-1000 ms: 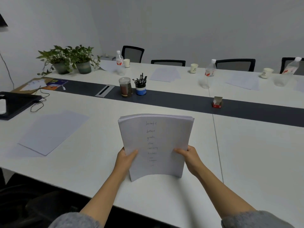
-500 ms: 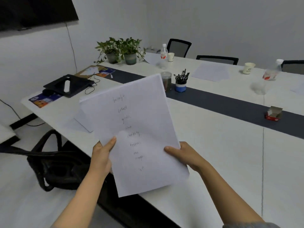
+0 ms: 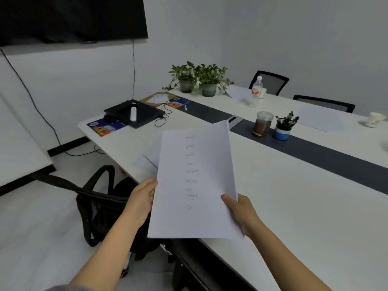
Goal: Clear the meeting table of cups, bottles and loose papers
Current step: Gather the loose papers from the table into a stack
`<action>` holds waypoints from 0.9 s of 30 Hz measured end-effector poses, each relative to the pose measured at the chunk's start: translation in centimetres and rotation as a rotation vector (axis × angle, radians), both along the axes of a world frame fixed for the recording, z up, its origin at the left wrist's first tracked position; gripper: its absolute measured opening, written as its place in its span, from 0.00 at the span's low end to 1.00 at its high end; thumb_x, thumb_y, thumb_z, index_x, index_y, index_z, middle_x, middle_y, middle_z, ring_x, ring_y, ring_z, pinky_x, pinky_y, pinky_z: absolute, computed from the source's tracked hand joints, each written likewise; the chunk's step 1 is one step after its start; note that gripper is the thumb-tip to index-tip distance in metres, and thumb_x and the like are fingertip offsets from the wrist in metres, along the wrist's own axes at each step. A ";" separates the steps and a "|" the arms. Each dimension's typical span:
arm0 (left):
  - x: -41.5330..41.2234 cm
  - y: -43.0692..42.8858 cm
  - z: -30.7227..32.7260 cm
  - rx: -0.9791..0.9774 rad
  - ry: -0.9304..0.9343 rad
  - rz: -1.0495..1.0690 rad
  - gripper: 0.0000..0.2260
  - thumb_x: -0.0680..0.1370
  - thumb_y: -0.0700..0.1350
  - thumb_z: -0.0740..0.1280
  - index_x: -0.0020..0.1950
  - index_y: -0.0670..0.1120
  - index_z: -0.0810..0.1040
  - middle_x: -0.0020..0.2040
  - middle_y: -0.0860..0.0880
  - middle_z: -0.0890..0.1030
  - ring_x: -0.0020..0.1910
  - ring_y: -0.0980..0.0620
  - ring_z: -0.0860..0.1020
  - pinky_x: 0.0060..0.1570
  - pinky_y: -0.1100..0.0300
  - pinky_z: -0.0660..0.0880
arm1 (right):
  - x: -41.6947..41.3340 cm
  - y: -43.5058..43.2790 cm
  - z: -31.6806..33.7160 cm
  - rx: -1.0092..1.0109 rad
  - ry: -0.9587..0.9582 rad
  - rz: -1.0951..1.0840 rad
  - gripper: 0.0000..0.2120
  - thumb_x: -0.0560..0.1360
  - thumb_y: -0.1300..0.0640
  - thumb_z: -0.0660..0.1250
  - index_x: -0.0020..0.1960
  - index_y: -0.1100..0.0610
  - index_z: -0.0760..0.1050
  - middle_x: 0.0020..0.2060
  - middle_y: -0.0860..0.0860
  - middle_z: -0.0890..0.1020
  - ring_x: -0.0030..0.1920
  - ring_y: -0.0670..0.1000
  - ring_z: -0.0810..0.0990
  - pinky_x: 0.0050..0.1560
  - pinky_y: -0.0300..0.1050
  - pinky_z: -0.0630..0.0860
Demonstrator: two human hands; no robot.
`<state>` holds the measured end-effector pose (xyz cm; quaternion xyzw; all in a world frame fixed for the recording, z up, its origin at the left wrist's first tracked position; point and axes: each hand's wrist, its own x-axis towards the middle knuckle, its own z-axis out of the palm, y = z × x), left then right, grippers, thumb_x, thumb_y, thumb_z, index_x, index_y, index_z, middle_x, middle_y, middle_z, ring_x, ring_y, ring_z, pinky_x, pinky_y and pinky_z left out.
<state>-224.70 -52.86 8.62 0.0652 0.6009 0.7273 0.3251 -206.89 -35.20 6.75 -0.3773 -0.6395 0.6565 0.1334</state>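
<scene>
The single head-worn camera is looking forward and down from close above the near edge of the long white table (image 3: 304,217), facing the flat black wall screen (image 3: 71,17) at 11 o'clock.

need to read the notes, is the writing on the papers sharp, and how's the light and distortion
Head view: the writing on the papers is soft and faint, its top lines unreadable; head view: the light is dim and even, with only soft shadows on the table and no glare on the dark screen; head view: the wide lens stretches whatever lies near the frame corners.
</scene>
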 end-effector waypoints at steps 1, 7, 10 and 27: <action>-1.6 -1.1 0.2 -0.019 0.011 -0.004 0.08 0.79 0.42 0.63 0.55 0.44 0.77 0.44 0.46 0.83 0.43 0.50 0.79 0.44 0.58 0.74 | -1.8 -0.7 -0.5 -0.062 0.026 -0.077 0.08 0.78 0.56 0.62 0.52 0.59 0.73 0.42 0.52 0.81 0.41 0.52 0.80 0.38 0.44 0.75; -7.4 -5.0 0.5 -0.148 0.090 -0.094 0.08 0.80 0.42 0.60 0.53 0.42 0.77 0.49 0.40 0.82 0.45 0.43 0.81 0.44 0.56 0.75 | -6.7 -0.7 -3.6 -0.252 0.007 -0.508 0.21 0.77 0.61 0.64 0.66 0.70 0.66 0.60 0.63 0.76 0.52 0.60 0.77 0.55 0.51 0.73; -9.5 -6.1 0.3 -0.159 0.112 -0.089 0.09 0.80 0.43 0.61 0.53 0.42 0.78 0.48 0.41 0.83 0.45 0.43 0.81 0.46 0.55 0.76 | -6.2 0.3 -5.3 -0.224 -0.098 -0.550 0.20 0.76 0.63 0.64 0.65 0.71 0.67 0.55 0.64 0.77 0.48 0.59 0.76 0.54 0.51 0.73; -17.8 2.5 -3.6 -0.389 0.078 -0.130 0.06 0.79 0.43 0.62 0.51 0.43 0.77 0.47 0.45 0.81 0.44 0.47 0.79 0.44 0.58 0.73 | -10.7 5.7 -12.2 -0.043 -0.416 -0.453 0.18 0.77 0.59 0.63 0.57 0.74 0.71 0.50 0.64 0.76 0.46 0.59 0.73 0.46 0.50 0.68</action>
